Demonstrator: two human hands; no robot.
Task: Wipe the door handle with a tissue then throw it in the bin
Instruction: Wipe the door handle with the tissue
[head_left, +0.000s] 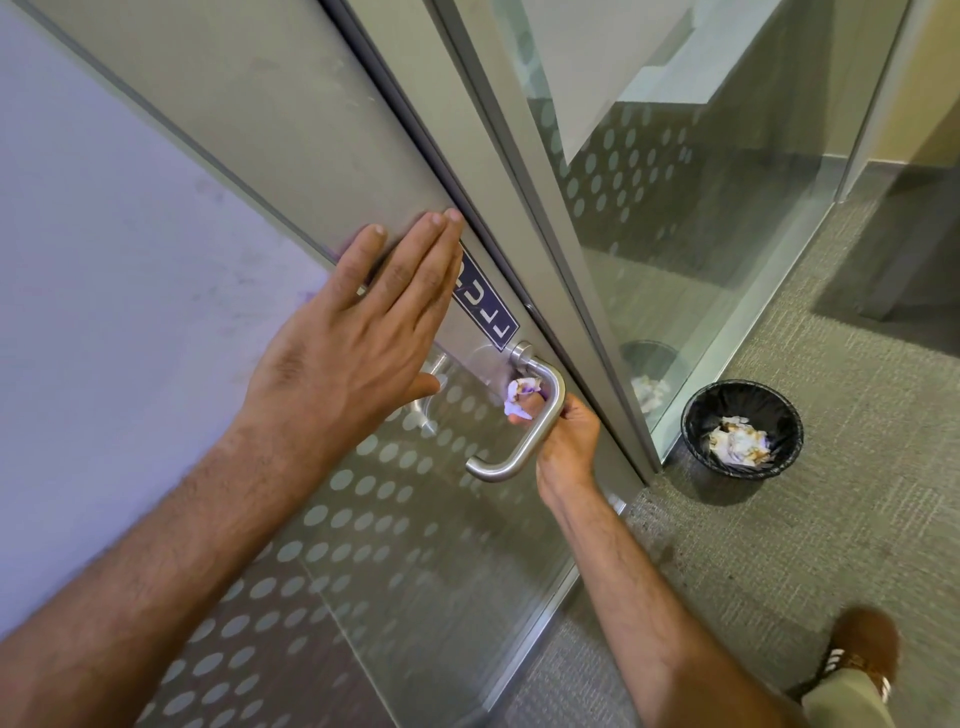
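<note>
A brushed-metal door handle (540, 415) curves out from the glass door, just below a blue PULL sign (485, 304). My right hand (566, 452) is wrapped around the handle's bar and pinches a crumpled white tissue (523, 389) against its inner side. My left hand (358, 338) lies flat on the door's metal band, fingers straight and together, holding nothing. A small black bin (743, 428) with a dark liner stands on the carpet to the right and holds several crumpled tissues.
The glass door (363, 545) carries a pattern of frosted dots. A fixed glass panel (675, 234) to its right reflects the bin. Grey carpet (753, 545) spreads around the bin. My brown shoe (862, 654) shows at the bottom right.
</note>
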